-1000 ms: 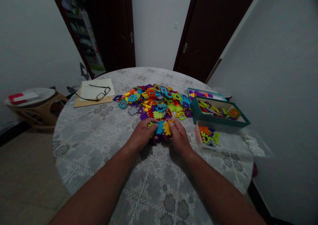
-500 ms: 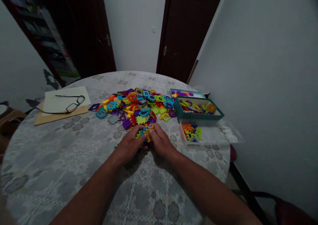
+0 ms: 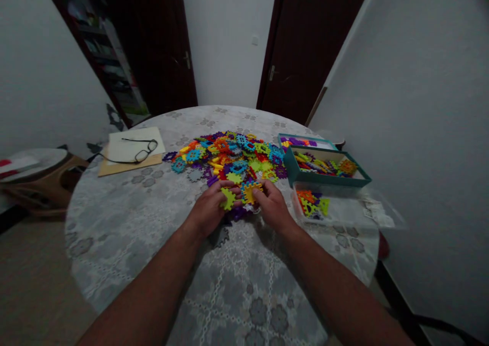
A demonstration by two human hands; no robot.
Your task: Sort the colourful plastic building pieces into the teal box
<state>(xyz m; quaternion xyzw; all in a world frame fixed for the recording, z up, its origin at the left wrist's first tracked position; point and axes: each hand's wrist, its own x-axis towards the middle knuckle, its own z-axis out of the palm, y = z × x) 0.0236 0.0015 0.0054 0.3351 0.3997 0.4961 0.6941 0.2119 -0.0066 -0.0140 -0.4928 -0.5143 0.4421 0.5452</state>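
Observation:
Between the thumb and fingers of my left hand (image 3: 208, 208) is a yellow-green toothed plastic building piece (image 3: 228, 199). My right hand (image 3: 273, 207) grips a yellow piece (image 3: 249, 193) with blue teeth showing along its edge; it looks like several pieces joined. A narrow gap separates the two held pieces. Just beyond my hands lies a large heap of colourful toothed building pieces (image 3: 239, 166). A grey piece (image 3: 220, 237) rests on the tablecloth below my left hand, partly in its shadow. Purple pieces (image 3: 237, 213) lie under and between my hands.
On the right stand a teal box (image 3: 328, 181) of pieces, its lid (image 3: 332, 144) behind it, and a clear plastic tub (image 3: 340, 216) with more pieces. Glasses (image 3: 141, 156) lie on papers (image 3: 158, 137) at the left. A patterned cloth covers the round table (image 3: 126, 229).
My hands have moved apart. The yellow-green piece is now separate in my left hand, and the yellow and blue one stays in my right. The view has turned left.

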